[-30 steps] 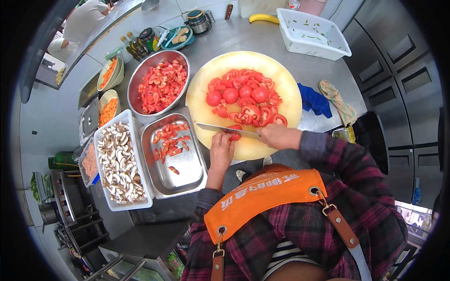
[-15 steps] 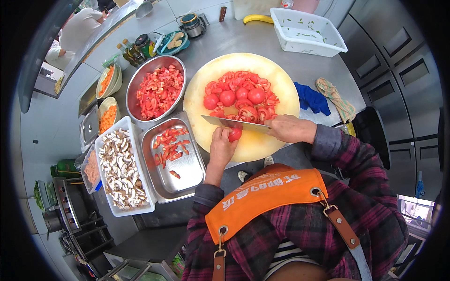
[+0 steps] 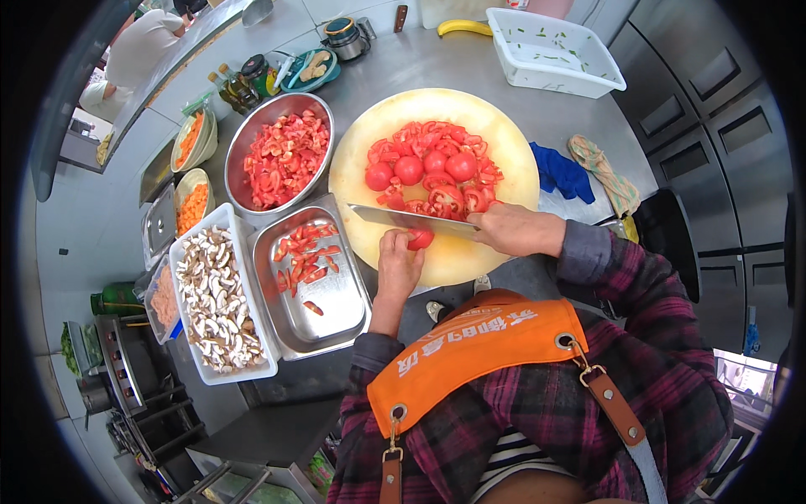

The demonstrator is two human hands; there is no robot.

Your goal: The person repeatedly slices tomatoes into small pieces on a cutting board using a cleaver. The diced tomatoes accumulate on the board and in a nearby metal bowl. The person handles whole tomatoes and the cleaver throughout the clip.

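Note:
My right hand (image 3: 515, 229) is closed round the handle end of a cleaver-like kitchen knife (image 3: 403, 220), its wide blade lying across the near part of a round, pale yellow cutting board (image 3: 348, 172). Right below the blade, the fingers of my left hand (image 3: 397, 267) hold a piece of red tomato (image 3: 421, 238) against the board. Behind the knife spreads a heap of cut tomatoes (image 3: 432, 134), with several rounded pieces lying skin side up on it. The blade hides part of the tomato piece and the heap's near edge.
Left of the board stand a steel bowl (image 3: 232, 181) of chopped tomato, a steel tray (image 3: 332, 332) with tomato scraps and a white bin (image 3: 273, 370) of sliced mushrooms. A blue cloth (image 3: 561, 175) and a glove (image 3: 604, 172) lie right; a white tub (image 3: 554, 77) and banana (image 3: 464, 28) sit behind.
The knife has slid slightly left over the tomato piece, and my right hand has moved with it. My left hand keeps its hold in nearly the same place.

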